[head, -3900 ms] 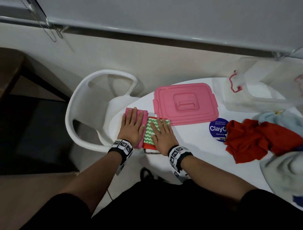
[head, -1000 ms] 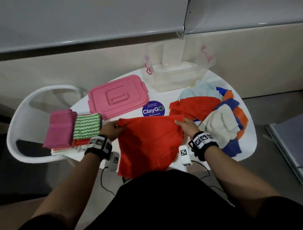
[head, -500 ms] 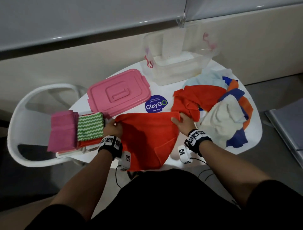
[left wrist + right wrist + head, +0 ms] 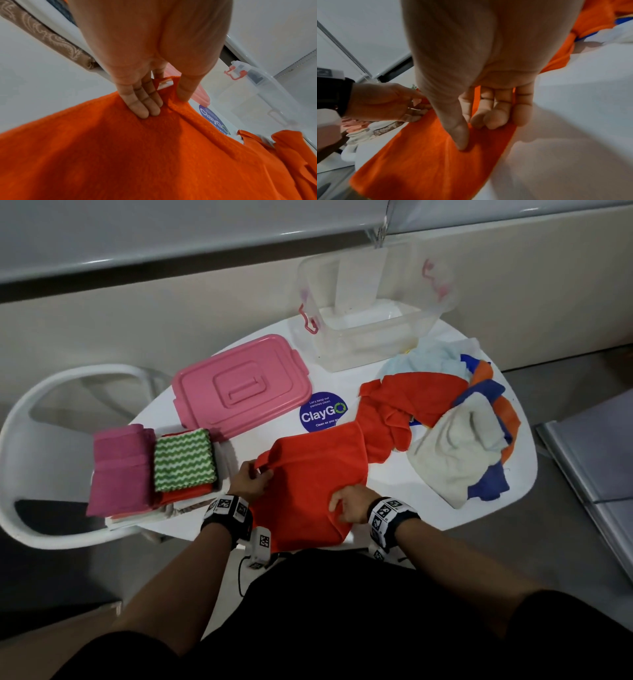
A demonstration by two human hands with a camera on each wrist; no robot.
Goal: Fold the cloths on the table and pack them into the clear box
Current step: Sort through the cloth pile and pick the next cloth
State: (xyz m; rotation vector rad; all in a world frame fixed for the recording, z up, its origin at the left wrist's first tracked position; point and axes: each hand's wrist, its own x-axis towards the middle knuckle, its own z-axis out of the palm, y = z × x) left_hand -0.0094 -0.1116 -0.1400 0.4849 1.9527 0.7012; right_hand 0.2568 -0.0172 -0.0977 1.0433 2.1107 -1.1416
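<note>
The round white table (image 4: pixel 394 487) is carrying the empty clear plastic box (image 4: pixel 373 337) at its far edge, well apart from the work. The orange fleece cloth (image 4: pixel 315 474) is lying flat at the near edge, probably for squaring before folding. The left hand (image 4: pixel 248 482) is pinching its far-left corner between thumb and fingers; the right hand (image 4: pixel 352 503), fingers curled, is clamping the near-right edge.
</note>
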